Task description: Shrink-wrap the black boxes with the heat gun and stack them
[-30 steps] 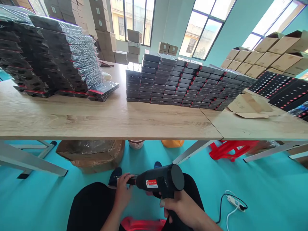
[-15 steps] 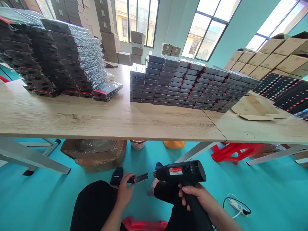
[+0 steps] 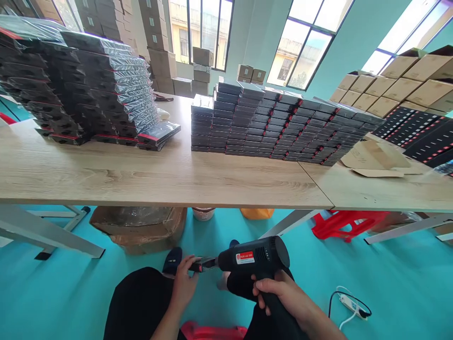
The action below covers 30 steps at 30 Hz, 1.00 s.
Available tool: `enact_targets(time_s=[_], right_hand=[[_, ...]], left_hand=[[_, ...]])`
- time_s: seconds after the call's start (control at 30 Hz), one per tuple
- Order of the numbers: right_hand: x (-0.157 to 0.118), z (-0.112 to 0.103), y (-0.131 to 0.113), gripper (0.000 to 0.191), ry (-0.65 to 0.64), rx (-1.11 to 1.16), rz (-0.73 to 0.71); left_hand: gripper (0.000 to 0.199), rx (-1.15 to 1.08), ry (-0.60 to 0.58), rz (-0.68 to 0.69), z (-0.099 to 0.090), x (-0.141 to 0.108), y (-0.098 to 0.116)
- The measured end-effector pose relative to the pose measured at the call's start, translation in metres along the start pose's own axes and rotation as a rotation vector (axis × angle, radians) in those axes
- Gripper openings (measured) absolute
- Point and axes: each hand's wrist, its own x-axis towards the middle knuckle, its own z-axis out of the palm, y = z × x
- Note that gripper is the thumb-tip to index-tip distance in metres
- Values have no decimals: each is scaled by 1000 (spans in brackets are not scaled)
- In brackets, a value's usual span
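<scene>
Below the table edge, my left hand (image 3: 186, 278) is closed on one end of a small dark box (image 3: 201, 266) with a shiny surface and a bit of red. My right hand (image 3: 274, 292) grips the handle of a black heat gun (image 3: 255, 256) that has a red and white label. The gun points left, its nozzle end right up against or just over the box's free end; whether they touch I cannot tell. My left fingers hide part of the box.
On the wooden table (image 3: 141, 174), film-wrapped dark packs (image 3: 102, 89) rise at left and stacked slim boxes (image 3: 269, 123) at centre. Flat cardboard (image 3: 378, 158) lies at right. Below are a carton (image 3: 141, 231), a red stool (image 3: 347, 224) and a power strip (image 3: 352, 304).
The heat gun has moved left in my right hand, so its nozzle end now meets the box in view. My left hand has stayed nearly in place, the box slightly turned.
</scene>
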Motion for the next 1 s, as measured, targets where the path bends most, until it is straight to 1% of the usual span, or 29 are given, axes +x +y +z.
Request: enact_targets(time_s=[0.07,0.2,0.23,0.33,0.37,0.4,0.43,0.5,0.53,0.57,0.6,0.67,0.7,0.77,0.83,0.87,0.93,0.97,1.0], right_hand=[[-1,5,-4,32,-39,-22,-19],[-3,16,-12,22,40,-117,-35],[-4,20,-14,20,18,-125,-20],[-3,29,-15,23,-133,-103,-34],[-2,30,-15,23,-137,-112,-55],[0,30,-15,22,-103,-139,-76],[1,28,-15,19,-41,-174,-90],[4,21,-16,14,73,-246,-68],[4,18,-17,14,88,-252,-43],[2,17,-18,14,68,-240,-21],[1,17,-18,15,21,-213,-10],[-3,22,-17,21,-82,-153,-27],[-5,27,-15,24,-111,-131,-49],[-6,37,-12,23,-105,-127,-77],[-6,42,-10,22,-86,-146,-62],[-5,43,-9,23,-100,-145,-48],[-3,38,-7,27,-134,-126,-37],[-2,33,-7,29,-117,-123,-47],[0,27,-7,29,-64,-133,-62]], left_hand=[[38,11,5,4,0,0,0],[38,14,-3,13,-1,-2,2],[38,15,-3,12,0,-2,2],[36,13,8,5,1,-1,3],[35,10,14,3,1,0,3],[35,5,12,-1,0,0,3],[36,0,3,-6,0,0,3],[40,-15,-23,-19,-3,-1,2],[41,-21,-35,-23,-3,-1,2],[42,-25,-39,-23,-4,-1,2],[42,-25,-32,-19,-4,-1,1],[41,-18,-3,-4,-2,-1,2],[40,-13,10,2,0,-1,2],[40,-2,13,16,2,-1,3],[40,7,-1,26,3,-2,3],[39,8,-5,25,2,-2,2],[37,3,6,11,0,-2,0],[36,-3,22,-1,-2,-1,-1],[37,-10,36,-11,-3,-1,-2]])
